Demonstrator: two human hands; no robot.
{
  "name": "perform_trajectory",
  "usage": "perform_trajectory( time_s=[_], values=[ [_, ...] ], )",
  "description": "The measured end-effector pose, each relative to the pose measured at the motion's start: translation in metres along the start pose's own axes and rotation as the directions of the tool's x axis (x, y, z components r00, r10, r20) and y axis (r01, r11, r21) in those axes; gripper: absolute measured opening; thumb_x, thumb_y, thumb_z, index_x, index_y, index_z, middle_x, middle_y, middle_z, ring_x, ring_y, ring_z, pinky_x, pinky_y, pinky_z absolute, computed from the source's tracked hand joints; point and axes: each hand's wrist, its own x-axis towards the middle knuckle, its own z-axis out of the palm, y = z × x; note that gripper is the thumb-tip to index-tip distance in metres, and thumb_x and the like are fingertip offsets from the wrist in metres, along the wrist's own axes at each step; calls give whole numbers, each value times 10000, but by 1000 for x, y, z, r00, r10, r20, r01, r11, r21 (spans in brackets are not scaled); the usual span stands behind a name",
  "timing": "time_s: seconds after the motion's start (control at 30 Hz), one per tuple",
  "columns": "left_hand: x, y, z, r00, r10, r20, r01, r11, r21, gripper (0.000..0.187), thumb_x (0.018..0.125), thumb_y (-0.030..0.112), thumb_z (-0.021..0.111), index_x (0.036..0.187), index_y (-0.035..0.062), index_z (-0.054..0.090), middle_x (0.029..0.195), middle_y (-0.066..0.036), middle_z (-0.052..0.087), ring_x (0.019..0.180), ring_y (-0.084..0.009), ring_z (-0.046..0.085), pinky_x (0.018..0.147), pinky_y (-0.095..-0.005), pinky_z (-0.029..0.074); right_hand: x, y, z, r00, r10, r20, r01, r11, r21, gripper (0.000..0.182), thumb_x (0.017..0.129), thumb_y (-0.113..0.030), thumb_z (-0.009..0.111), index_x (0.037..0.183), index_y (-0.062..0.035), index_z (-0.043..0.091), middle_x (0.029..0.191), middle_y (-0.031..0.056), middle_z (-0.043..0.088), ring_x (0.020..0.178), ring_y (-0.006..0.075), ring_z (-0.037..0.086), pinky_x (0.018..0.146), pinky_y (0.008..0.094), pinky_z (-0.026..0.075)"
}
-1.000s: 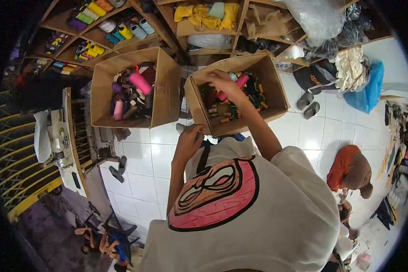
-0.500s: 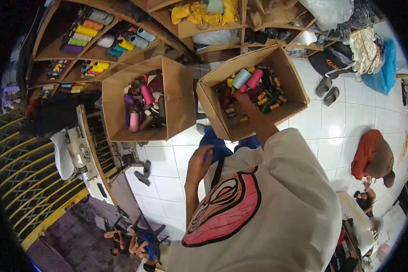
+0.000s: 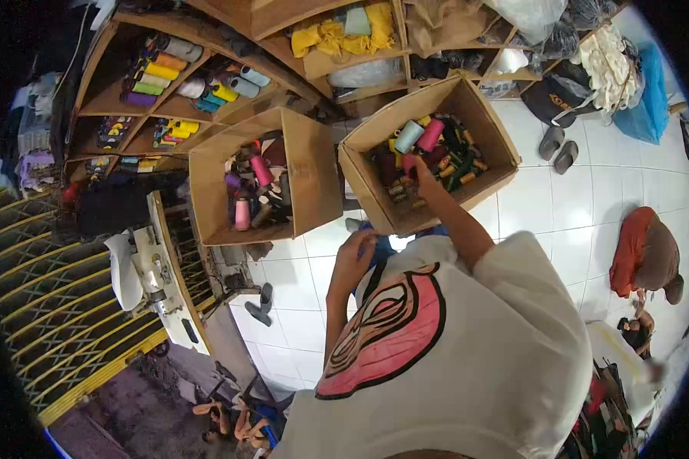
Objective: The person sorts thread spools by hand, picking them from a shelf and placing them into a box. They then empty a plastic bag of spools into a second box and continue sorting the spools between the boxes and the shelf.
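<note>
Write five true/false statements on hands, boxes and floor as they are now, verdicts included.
1. The right hand reaches into the right-hand box. True.
2. The left hand is inside the left-hand box. False: it is outside both boxes, by the near corner of the right-hand one.
3. In the right-hand box, a pale blue cone lies beside a bright pink cone. True.
4. The left-hand box is closed. False: it is open, contents showing.
5. The slippers right of the boxes sit on a shelf. False: they are on the tiled floor.
</note>
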Motion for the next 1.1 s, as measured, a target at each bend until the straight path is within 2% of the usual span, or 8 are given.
perform_trajectory(
  time_s=[0.23,0.37,0.47,0.7,0.83,0.93,1.07,1.1],
  values=[
    [7,11,6,999,23,28,-24,999,23,230,931,128,564,1135,27,591,1014,-177,654,877,-270,650,758,-331,498,-83,-29,40,960,225,169,-267,916,301,576,750,-692,599,863,-127,576,691,49,539,657,185,554,593,320,487],
    [3,4,8,999,44,7,-45,995,89,232,924,126,575,1134,29,587,1055,-175,646,884,-282,645,747,-342,498,-153,-47,113,910,-165,380,152,986,65,467,855,-490,635,1148,-145,520,995,49,554,929,153,561,787,298,469],
    [-4,-18,13,996,81,-36,-77,993,90,225,923,129,578,1124,27,587,1061,-178,643,881,-300,640,750,-359,497,-188,-70,146,712,-45,700,313,913,-259,459,889,-416,637,1236,-171,466,1110,9,519,1028,142,538,876,319,437],
    [-25,-15,7,999,3,-36,2,990,142,209,922,103,556,1120,44,592,1044,-192,639,923,-328,648,801,-382,503,-99,-60,112,820,-52,569,328,859,-394,435,886,-387,626,1230,-164,481,1116,15,560,1027,155,554,877,344,411],
    [-34,-22,8,998,-43,-54,50,990,130,220,917,103,563,1126,44,595,1027,-186,645,917,-324,646,793,-379,502,-10,-66,37,860,-164,483,505,398,-766,452,893,-372,602,1210,-62,513,1074,72,588,978,194,585,811,407,466],
    [-38,-28,9,998,-46,-44,53,983,174,228,910,103,576,1129,44,599,1031,-177,650,928,-330,639,800,-381,499,129,-21,-52,834,-210,511,430,-333,-839,493,893,-366,592,1242,-29,506,1116,175,572,1024,318,590,785,507,490],
    [-51,-22,3,987,-158,-40,162,976,146,222,906,91,578,1118,31,605,1029,-185,648,935,-340,633,814,-384,495,157,18,-89,833,-367,415,270,-385,-882,492,867,-262,626,1299,-71,490,1300,167,453,1126,347,521,817,516,465],
    [-55,-30,5,989,-134,-63,142,979,146,224,901,81,579,1116,30,609,1020,-182,647,921,-329,635,803,-375,497,129,14,-71,881,-321,348,90,-609,-788,511,856,-251,637,1311,-81,483,1324,153,434,1151,335,500,830,516,449]
  ],
)
